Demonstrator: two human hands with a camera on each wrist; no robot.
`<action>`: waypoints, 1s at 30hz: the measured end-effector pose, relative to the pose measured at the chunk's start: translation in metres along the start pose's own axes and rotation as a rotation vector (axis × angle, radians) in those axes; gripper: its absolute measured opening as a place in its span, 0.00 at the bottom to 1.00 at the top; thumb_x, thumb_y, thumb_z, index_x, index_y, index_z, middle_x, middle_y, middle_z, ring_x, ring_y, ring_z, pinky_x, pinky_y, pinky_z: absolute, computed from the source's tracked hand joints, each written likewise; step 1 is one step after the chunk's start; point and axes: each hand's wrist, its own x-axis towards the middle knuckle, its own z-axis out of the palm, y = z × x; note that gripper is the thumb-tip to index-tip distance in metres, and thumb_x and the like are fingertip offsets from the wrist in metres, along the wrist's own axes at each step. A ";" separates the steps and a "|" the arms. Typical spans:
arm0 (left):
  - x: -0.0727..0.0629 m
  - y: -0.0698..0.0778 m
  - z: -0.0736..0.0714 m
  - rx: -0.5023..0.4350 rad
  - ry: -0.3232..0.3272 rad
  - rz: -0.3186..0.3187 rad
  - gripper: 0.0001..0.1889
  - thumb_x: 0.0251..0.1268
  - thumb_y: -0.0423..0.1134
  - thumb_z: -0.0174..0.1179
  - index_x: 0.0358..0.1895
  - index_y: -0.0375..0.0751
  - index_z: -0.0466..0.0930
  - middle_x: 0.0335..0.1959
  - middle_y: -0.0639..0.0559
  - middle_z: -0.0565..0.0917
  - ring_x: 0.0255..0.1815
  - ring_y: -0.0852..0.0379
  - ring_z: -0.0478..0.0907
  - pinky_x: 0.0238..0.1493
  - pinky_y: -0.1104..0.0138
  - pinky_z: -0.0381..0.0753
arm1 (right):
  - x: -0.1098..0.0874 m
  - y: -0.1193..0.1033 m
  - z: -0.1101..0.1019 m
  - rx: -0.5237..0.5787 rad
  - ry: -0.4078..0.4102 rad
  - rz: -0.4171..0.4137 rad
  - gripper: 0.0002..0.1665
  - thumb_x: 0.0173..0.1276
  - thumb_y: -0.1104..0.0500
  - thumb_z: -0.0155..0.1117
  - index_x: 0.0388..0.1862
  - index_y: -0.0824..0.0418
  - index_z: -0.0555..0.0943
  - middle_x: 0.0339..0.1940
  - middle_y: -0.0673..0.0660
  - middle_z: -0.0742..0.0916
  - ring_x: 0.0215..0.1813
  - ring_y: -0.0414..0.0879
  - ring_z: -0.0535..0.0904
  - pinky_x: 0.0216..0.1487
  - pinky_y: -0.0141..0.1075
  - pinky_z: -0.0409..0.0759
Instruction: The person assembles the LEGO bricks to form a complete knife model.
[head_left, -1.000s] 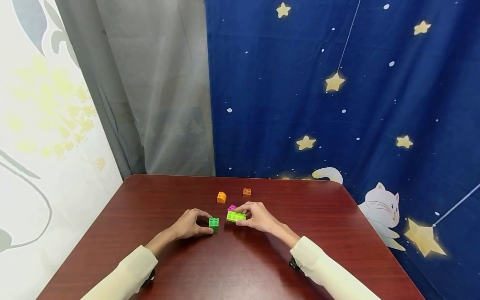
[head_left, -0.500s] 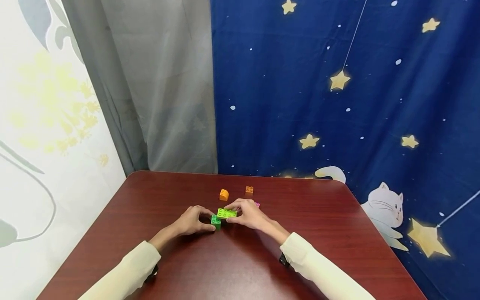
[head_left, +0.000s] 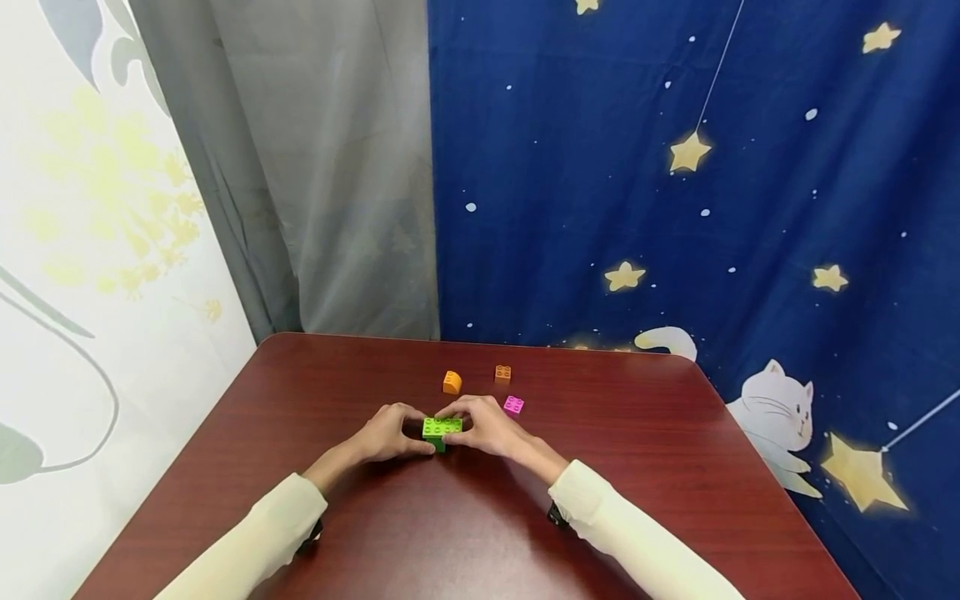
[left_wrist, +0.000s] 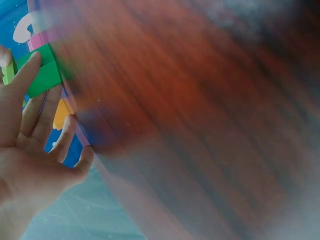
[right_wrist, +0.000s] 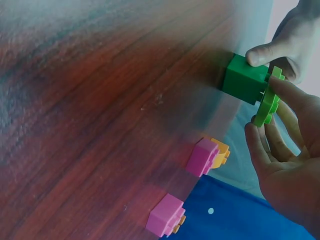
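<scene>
A dark green brick (head_left: 439, 447) stands on the table, and a lime green eight-stud-pattern plate (head_left: 442, 427) lies over its top. My left hand (head_left: 386, 434) grips the dark green brick between thumb and fingers. With thumb and fingertips my right hand (head_left: 487, 427) pinches the lime plate. In the right wrist view, the lime plate (right_wrist: 268, 102) sits over the studs of the green brick (right_wrist: 245, 79), with a narrow gap still showing studs. The left wrist view shows my thumb against the green brick (left_wrist: 45, 75).
Farther back on the table (head_left: 637, 467) lie a curved yellow-orange brick (head_left: 452, 382), an orange brick (head_left: 503, 372) and a magenta brick (head_left: 513, 405). The right wrist view shows a second magenta brick (right_wrist: 202, 157), hidden in the head view. Curtains hang behind the table's far edge.
My right hand has moved left with the lime plate, from beside the dark green brick to over its top. The magenta brick at right has come into view. My left hand keeps its grip.
</scene>
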 end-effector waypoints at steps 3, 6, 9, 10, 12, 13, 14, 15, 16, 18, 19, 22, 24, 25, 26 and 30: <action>0.000 0.001 0.001 -0.007 0.001 -0.002 0.19 0.54 0.48 0.81 0.47 0.45 0.90 0.41 0.59 0.89 0.48 0.53 0.82 0.54 0.51 0.81 | 0.000 0.000 0.002 0.010 -0.005 0.000 0.20 0.65 0.58 0.79 0.56 0.58 0.88 0.52 0.53 0.90 0.49 0.41 0.84 0.51 0.41 0.86; 0.000 0.001 0.001 -0.011 0.001 -0.004 0.19 0.54 0.48 0.81 0.47 0.46 0.91 0.41 0.59 0.89 0.47 0.53 0.83 0.53 0.52 0.82 | 0.000 -0.001 0.003 0.007 -0.007 -0.001 0.20 0.66 0.59 0.78 0.56 0.57 0.88 0.52 0.53 0.90 0.49 0.41 0.83 0.51 0.43 0.85; 0.000 0.001 0.002 -0.004 0.002 -0.004 0.19 0.54 0.49 0.81 0.47 0.47 0.91 0.41 0.59 0.89 0.47 0.55 0.83 0.53 0.52 0.82 | 0.002 -0.002 0.004 -0.002 -0.011 -0.012 0.19 0.66 0.58 0.78 0.56 0.58 0.89 0.51 0.53 0.91 0.47 0.41 0.83 0.50 0.44 0.85; 0.001 0.001 0.002 -0.003 0.002 -0.005 0.19 0.53 0.49 0.81 0.47 0.47 0.91 0.41 0.59 0.89 0.47 0.55 0.82 0.52 0.53 0.82 | 0.002 -0.003 0.003 -0.001 -0.013 -0.016 0.19 0.66 0.58 0.78 0.56 0.58 0.89 0.51 0.53 0.91 0.46 0.42 0.83 0.49 0.44 0.85; 0.001 0.001 0.002 -0.002 0.001 -0.006 0.19 0.53 0.49 0.81 0.46 0.47 0.91 0.41 0.59 0.89 0.47 0.55 0.82 0.52 0.53 0.82 | 0.003 -0.003 0.003 0.003 -0.020 -0.021 0.19 0.66 0.58 0.78 0.56 0.58 0.88 0.50 0.52 0.91 0.45 0.42 0.84 0.48 0.45 0.85; 0.001 0.001 0.002 -0.004 -0.001 -0.008 0.19 0.53 0.49 0.81 0.46 0.47 0.91 0.41 0.59 0.89 0.46 0.55 0.82 0.51 0.53 0.82 | 0.004 -0.004 0.003 0.002 -0.022 -0.021 0.19 0.66 0.58 0.78 0.56 0.58 0.88 0.50 0.52 0.91 0.45 0.42 0.84 0.48 0.45 0.85; 0.002 0.001 0.002 -0.005 -0.001 -0.009 0.19 0.53 0.49 0.81 0.46 0.46 0.91 0.41 0.58 0.88 0.46 0.55 0.82 0.51 0.53 0.83 | 0.004 -0.004 0.003 0.002 -0.025 -0.019 0.20 0.66 0.58 0.78 0.56 0.58 0.88 0.51 0.52 0.91 0.44 0.43 0.84 0.48 0.45 0.85; 0.002 0.001 0.002 -0.005 -0.003 -0.013 0.19 0.53 0.49 0.81 0.46 0.46 0.91 0.41 0.58 0.88 0.46 0.55 0.82 0.51 0.54 0.83 | 0.004 -0.004 0.003 0.000 -0.027 -0.017 0.20 0.66 0.58 0.78 0.56 0.57 0.88 0.51 0.52 0.91 0.44 0.42 0.84 0.48 0.45 0.85; 0.002 0.001 0.002 -0.004 -0.004 -0.015 0.19 0.53 0.49 0.81 0.46 0.46 0.91 0.41 0.58 0.88 0.46 0.56 0.82 0.50 0.54 0.83 | 0.004 -0.003 0.003 -0.005 -0.029 -0.018 0.19 0.67 0.58 0.78 0.56 0.57 0.88 0.51 0.52 0.91 0.45 0.42 0.84 0.48 0.44 0.85; 0.002 0.001 0.002 -0.002 -0.005 -0.019 0.19 0.53 0.49 0.82 0.46 0.46 0.91 0.40 0.59 0.88 0.45 0.57 0.82 0.49 0.57 0.83 | 0.005 -0.003 0.003 -0.014 -0.031 -0.019 0.19 0.67 0.58 0.78 0.56 0.57 0.89 0.51 0.51 0.91 0.46 0.41 0.83 0.49 0.44 0.85; 0.002 0.001 0.002 0.002 -0.004 -0.023 0.20 0.52 0.49 0.82 0.46 0.46 0.91 0.40 0.59 0.88 0.45 0.58 0.81 0.48 0.59 0.82 | 0.006 -0.002 0.003 -0.020 -0.032 -0.021 0.19 0.67 0.58 0.78 0.56 0.57 0.89 0.51 0.51 0.91 0.46 0.40 0.83 0.50 0.43 0.85; 0.002 0.000 0.002 0.009 -0.001 -0.028 0.20 0.52 0.50 0.82 0.46 0.47 0.91 0.40 0.60 0.88 0.44 0.60 0.81 0.47 0.62 0.81 | 0.007 -0.002 0.003 -0.031 -0.033 -0.034 0.20 0.67 0.58 0.78 0.57 0.57 0.89 0.50 0.52 0.91 0.49 0.38 0.84 0.51 0.42 0.85; 0.002 -0.001 0.002 0.015 0.003 -0.029 0.20 0.51 0.50 0.82 0.45 0.47 0.91 0.40 0.60 0.88 0.44 0.59 0.81 0.47 0.62 0.81 | 0.008 -0.002 0.004 -0.043 -0.032 -0.040 0.20 0.67 0.57 0.78 0.57 0.56 0.89 0.50 0.51 0.91 0.50 0.37 0.84 0.51 0.39 0.85; 0.002 -0.001 0.002 0.019 0.006 -0.029 0.20 0.51 0.50 0.82 0.45 0.47 0.91 0.40 0.60 0.88 0.45 0.59 0.81 0.48 0.61 0.81 | 0.008 -0.002 0.005 -0.050 -0.032 -0.043 0.20 0.67 0.56 0.78 0.57 0.55 0.89 0.50 0.51 0.91 0.50 0.37 0.83 0.51 0.38 0.84; 0.002 -0.001 0.002 0.023 0.007 -0.028 0.20 0.51 0.50 0.82 0.45 0.47 0.91 0.40 0.60 0.88 0.45 0.58 0.81 0.48 0.61 0.80 | 0.008 -0.001 0.005 -0.057 -0.030 -0.048 0.20 0.67 0.56 0.78 0.57 0.55 0.89 0.49 0.50 0.91 0.50 0.36 0.83 0.51 0.37 0.84; 0.002 0.000 0.001 0.034 0.010 -0.029 0.19 0.51 0.50 0.82 0.45 0.48 0.91 0.40 0.60 0.88 0.45 0.59 0.81 0.48 0.61 0.80 | 0.008 0.001 0.006 -0.070 -0.020 -0.067 0.20 0.67 0.55 0.78 0.57 0.54 0.89 0.49 0.49 0.90 0.49 0.34 0.82 0.50 0.36 0.84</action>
